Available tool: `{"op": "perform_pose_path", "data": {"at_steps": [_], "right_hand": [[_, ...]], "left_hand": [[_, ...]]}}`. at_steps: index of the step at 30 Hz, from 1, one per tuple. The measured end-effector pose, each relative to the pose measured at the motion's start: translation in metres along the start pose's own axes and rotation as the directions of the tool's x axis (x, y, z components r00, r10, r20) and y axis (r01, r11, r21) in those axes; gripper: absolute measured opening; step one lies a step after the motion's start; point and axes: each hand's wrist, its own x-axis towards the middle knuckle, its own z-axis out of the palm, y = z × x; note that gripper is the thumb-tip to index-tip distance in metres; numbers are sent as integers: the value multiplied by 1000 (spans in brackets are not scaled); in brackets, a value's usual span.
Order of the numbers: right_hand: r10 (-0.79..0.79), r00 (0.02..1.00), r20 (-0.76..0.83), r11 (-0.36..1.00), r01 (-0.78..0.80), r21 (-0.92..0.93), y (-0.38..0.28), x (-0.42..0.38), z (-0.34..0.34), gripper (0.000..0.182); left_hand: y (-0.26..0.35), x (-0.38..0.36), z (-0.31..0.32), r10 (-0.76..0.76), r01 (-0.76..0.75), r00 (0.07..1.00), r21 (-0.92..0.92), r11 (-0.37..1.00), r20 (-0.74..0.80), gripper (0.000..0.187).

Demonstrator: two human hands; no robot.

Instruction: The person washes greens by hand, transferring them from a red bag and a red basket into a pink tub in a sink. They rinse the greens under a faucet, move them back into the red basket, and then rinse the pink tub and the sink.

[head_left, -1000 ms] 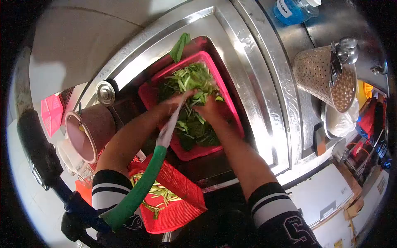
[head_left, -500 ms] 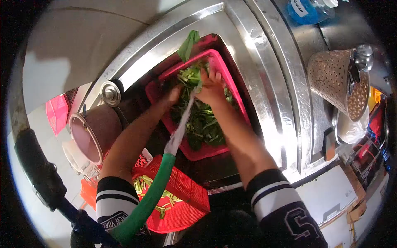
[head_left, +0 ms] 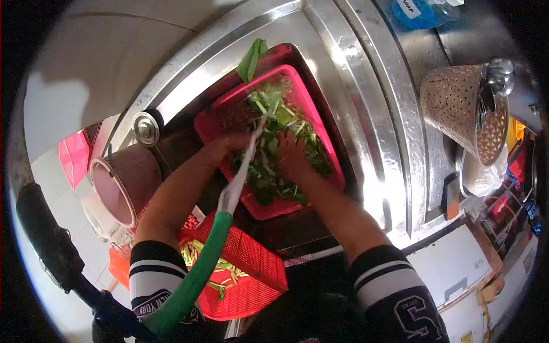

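Cut leafy greens [head_left: 274, 111] fill a pink basket [head_left: 325, 128] in the sink. My right hand [head_left: 293, 157] lies on the greens with its fingers spread. At the basket's left side, my left hand [head_left: 235, 143] reaches in among the greens; its fingers are hidden behind the water stream. A green hose [head_left: 213, 251] pours water [head_left: 243, 166] between my forearms onto the greens. One large leaf [head_left: 250, 60] rests on the far rim, above the basket.
A red basket [head_left: 257, 268] with cut stems stands nearest me. On the left are a pink bucket [head_left: 117, 194] and a sink strainer [head_left: 146, 129]. A perforated utensil holder [head_left: 454, 106], a knife [head_left: 452, 200] and a blue soap bottle [head_left: 420, 14] are on the right.
My right hand has moved down from the upper greens toward the middle of the basket and spread its fingers. My left hand has moved slightly down and left. The view has shifted a little.
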Motion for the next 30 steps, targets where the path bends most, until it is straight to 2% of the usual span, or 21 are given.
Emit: {"op": "perform_pose_path", "data": {"at_steps": [2, 4, 5, 6, 7, 8, 9, 11, 12, 14, 16, 17, 19, 20, 21, 23, 24, 27, 28, 29, 30], "right_hand": [[26, 983, 181, 983, -58, 174, 21, 45, -12, 41], [3, 976, 216, 950, -70, 304, 31, 68, -26, 33], [-1, 974, 227, 934, -80, 348, 34, 73, -34, 30], [84, 989, 126, 923, -125, 363, 32, 70, -52, 27], [164, 986, 19, 912, -159, 378, 30, 68, -70, 25], [159, 987, 25, 912, -157, 379, 22, 57, -82, 25], [225, 969, -107, 948, -192, 252, 12, 39, -87, 27], [270, 934, -233, 961, -247, 123, 6, 28, -65, 31], [523, 845, -113, 841, -491, 229, 5, 31, -19, 38], [725, 688, 24, 653, -698, 295, 9, 19, 9, 47], [409, 902, -140, 910, -415, -11, 9, -25, 11, 61], [412, 900, -142, 909, -417, -13, 12, -22, 4, 61], [235, 962, 137, 966, -216, -141, 21, -7, -10, 64], [229, 964, 135, 968, -210, -141, 23, 3, -2, 64], [296, 953, 63, 921, -303, 246, 24, 11, -1, 58], [393, 919, 21, 730, -326, 601, 28, 13, -10, 54], [233, 945, 229, 781, -322, 536, 24, 6, -66, 63], [6, 1000, 22, 865, -16, 502, 5, -31, -82, 61], [-36, 946, 321, 975, -38, 219, -10, -38, -90, 56], [21, 810, 586, 997, 28, -74, -23, -46, -99, 51], [24, 809, 587, 997, 24, -74, -32, -59, -83, 51]], "left_hand": [[11, 1, -4, -213, 210, 977, -146, 967, -5, 41], [21, -1, 0, -420, 414, 906, -285, 864, 42, 44], [40, -9, -1, -423, 419, 905, -277, 864, 51, 44], [66, -26, -7, -161, 151, 986, -177, 973, -44, 47], [62, -28, -16, -21, 11, 996, -122, 992, -82, 49], [58, -29, -26, 120, -127, 986, -59, 990, -118, 50], [49, -27, -30, 174, -168, 972, 49, 985, -158, 51], [30, -23, -22, 116, -71, 974, 225, 972, -194, 51], [24, -25, -12, 77, -29, 982, 261, 965, -174, 51], [20, -29, 11, 32, -17, 998, 227, 974, -63, 51], [18, -27, 39, 24, -32, 997, 102, 994, 74, 52], [18, -23, 53, 26, -29, 991, 26, 999, 132, 52], [16, -18, 70, 18, -1, 979, -82, 997, 202, 53], [12, -16, 70, 3, 15, 979, -87, 996, 204, 53], [9, -14, 65, -16, 33, 979, -80, 996, 202, 53], [9, -11, 47, -114, 129, 978, -81, 988, 174, 54], [28, -14, 39, -229, 252, 965, -218, 943, 127, 45], [79, -33, 25, -379, 368, 925, -269, 890, 10, 36], [81, -33, 18, -370, 361, 929, -193, 912, -13, 38], [73, -30, 16, -331, 328, 944, -110, 938, -13, 39], [62, -26, 18, -257, 257, 966, -18, 966, 29, 41]]}}
